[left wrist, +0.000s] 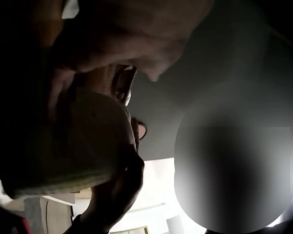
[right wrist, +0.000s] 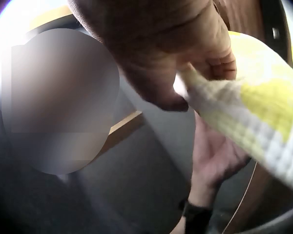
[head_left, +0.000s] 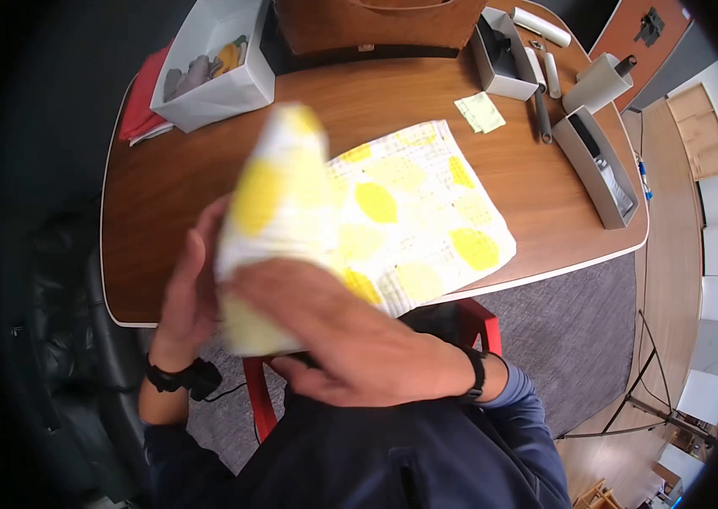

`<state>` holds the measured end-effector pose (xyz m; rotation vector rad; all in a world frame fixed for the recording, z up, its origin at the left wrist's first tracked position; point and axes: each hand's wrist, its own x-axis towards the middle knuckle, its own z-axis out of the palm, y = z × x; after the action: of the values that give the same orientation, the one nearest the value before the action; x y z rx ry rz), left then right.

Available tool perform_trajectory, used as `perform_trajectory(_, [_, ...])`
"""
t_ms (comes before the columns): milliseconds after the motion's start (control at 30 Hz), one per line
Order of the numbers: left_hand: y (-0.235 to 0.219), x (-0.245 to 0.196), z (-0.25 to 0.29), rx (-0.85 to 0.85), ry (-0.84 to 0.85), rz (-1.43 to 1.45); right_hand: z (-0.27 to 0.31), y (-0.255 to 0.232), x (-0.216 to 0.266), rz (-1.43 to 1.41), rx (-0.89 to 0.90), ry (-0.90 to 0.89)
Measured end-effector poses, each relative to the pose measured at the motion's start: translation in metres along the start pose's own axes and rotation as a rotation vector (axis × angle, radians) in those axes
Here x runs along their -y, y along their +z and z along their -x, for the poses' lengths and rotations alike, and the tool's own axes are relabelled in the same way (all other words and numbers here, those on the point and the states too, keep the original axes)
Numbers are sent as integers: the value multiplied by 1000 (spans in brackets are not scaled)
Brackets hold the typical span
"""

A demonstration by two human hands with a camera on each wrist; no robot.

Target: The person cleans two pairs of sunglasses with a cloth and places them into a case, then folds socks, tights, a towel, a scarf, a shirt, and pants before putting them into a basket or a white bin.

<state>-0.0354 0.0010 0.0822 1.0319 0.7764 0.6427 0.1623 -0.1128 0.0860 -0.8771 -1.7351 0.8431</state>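
A white muslin cloth (head_left: 414,220) printed with yellow lemons lies partly flat on the table, and its left part is lifted and blurred. My right hand (head_left: 367,352) reaches across the raised part, and in the right wrist view the thumb and curled fingers pinch the cloth's edge (right wrist: 219,100). At the raised part's left side, my left hand (head_left: 187,297) has its thumb pointing up and its fingertips partly hidden behind the fabric. The right wrist view shows that left hand (right wrist: 215,156) with the palm turned up below the cloth. The left wrist view is dark.
A white box (head_left: 223,93) with grey and yellow fabric items stands on a red cloth (head_left: 145,97) at the back left. Behind sits a brown leather bag (head_left: 376,30). Sticky notes (head_left: 479,112), grey boxes (head_left: 601,174) and a white cylindrical holder (head_left: 597,83) are on the right.
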Motion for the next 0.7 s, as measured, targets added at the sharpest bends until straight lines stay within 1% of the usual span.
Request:
perform_trajectory(67, [-58, 12, 14, -91, -127, 25, 0, 9, -5, -27, 167, -15])
perform_trajectory(100, [-72, 14, 19, -134, -149, 94, 5, 4, -10, 31, 196, -8])
perform_trajectory(133, [-86, 21, 23, -137, -157, -69, 17, -7, -15, 86, 229, -2])
perform_trajectory(167, [-101, 30, 25, -143, -162, -232, 30, -18, -24, 175, 220, 85])
perform_trajectory(200, [-112, 39, 28, -150, -170, -392, 46, -29, -36, 260, 148, 191])
perform_trajectory(233, [-116, 46, 25, -250, -149, -411, 61, -44, -44, 485, 90, 203])
perform_trajectory(267, [-122, 51, 22, -272, -92, -414, 66, -57, -43, 745, 26, 283])
perform_trajectory(300, [-130, 53, 17, -291, -34, -421, 73, -66, -52, 868, 55, 366])
perform_trajectory(333, [-137, 53, 10, -308, 26, -426, 88, -70, -65, 1065, 102, 332])
perform_trajectory(400, [-149, 44, -11, -360, 167, -456, 93, -66, -57, 946, 54, 360])
perform_trajectory(467, [-183, 35, -38, -387, 232, -693, 84, -50, -44, 891, 139, 352])
perform_trajectory(500, [-194, 27, -53, -405, 277, -832, 79, -44, -42, 865, 175, 350])
perform_trajectory(533, [-200, 16, -64, -447, 303, -936, 75, -44, -45, 786, 176, 322])
perform_trajectory(600, [-198, -3, -78, -529, 356, -1145, 63, -50, -58, 632, 175, 268])
perform_trajectory(633, [-188, -3, -76, -559, 446, -1384, 55, -53, -65, 676, 80, 269])
perform_trajectory(667, [-172, -2, -77, -582, 545, -1624, 44, -60, -70, 749, 75, 252])
perform_trajectory(700, [-154, 4, -74, -401, 576, -1594, 31, -68, -72, 820, 70, 239])
